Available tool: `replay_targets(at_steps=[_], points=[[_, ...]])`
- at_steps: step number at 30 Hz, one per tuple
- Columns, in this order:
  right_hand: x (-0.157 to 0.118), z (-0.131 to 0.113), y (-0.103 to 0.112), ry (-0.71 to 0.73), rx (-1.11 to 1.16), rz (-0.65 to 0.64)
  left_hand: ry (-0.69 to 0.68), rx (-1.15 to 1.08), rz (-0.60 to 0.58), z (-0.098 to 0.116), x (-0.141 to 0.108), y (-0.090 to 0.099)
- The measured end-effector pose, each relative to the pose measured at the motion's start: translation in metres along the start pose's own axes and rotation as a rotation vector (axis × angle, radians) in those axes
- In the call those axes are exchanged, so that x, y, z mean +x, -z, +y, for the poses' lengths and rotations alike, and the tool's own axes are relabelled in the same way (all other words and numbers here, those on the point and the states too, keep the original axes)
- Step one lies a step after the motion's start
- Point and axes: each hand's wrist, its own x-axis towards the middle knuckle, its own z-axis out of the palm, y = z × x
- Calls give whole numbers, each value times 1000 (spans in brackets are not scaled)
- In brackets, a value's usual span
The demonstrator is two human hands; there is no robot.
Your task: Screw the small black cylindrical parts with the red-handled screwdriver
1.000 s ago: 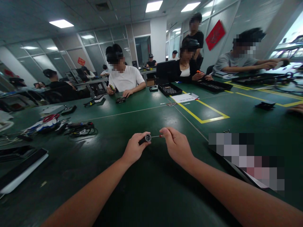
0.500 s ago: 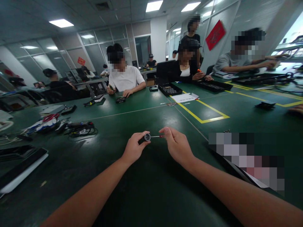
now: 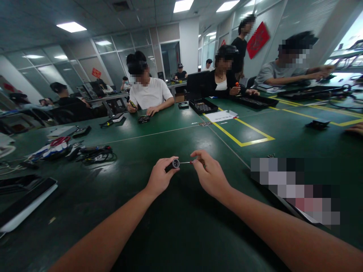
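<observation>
My left hand (image 3: 160, 177) is closed round a short black cylinder (image 3: 175, 163) whose round, light-rimmed end faces me. From the cylinder's right side a thin metal shaft with a red handle, a small screwdriver (image 3: 187, 163), runs to the right. The fingers of my right hand (image 3: 210, 172) are curled round the red handle, which is mostly hidden by them. Both hands are above the green table (image 3: 170, 234), and the shaft's tip meets the side of the cylinder.
Tangled black cables (image 3: 98, 154) and a dark case (image 3: 31, 204) lie left. Yellow tape (image 3: 256, 142) and a white paper (image 3: 222, 116) are ahead. A person in a white shirt (image 3: 154, 92) works across the table; black trays (image 3: 202, 106) stand beyond.
The fingers of my right hand have shifted on the red handle, with the thumb lower and the forefinger raised. The cylinder and my left hand have hardly moved. A standing person behind has moved right.
</observation>
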Motion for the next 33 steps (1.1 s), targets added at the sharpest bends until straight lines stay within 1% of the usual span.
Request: replay_targets(at_steps=[6, 8, 14, 18, 22, 25, 28, 30, 33], points=[[2, 1, 0, 19, -35, 39, -57, 29, -14, 1, 0, -1], [1, 1, -1, 4, -27, 34, -75, 42, -23, 1, 0, -1], [1, 6, -3, 19, 75, 91, -88, 30, -21, 2, 0, -1], [2, 6, 0, -14, 59, 58, -86, 19, -31, 1, 1, -1], [2, 1, 2, 6, 5, 53, -67, 10, -25, 1, 0, -1], [0, 1, 1, -3, 30, 47, -63, 9, -29, 1, 0, 0], [1, 4, -1, -20, 93, 71, -48, 19, -9, 2, 0, 1], [2, 5, -1, -32, 122, 81, -58, 39, -15, 3, 0, 1], [4, 4, 1, -40, 108, 76, -85, 56, -32, 4, 0, 1]])
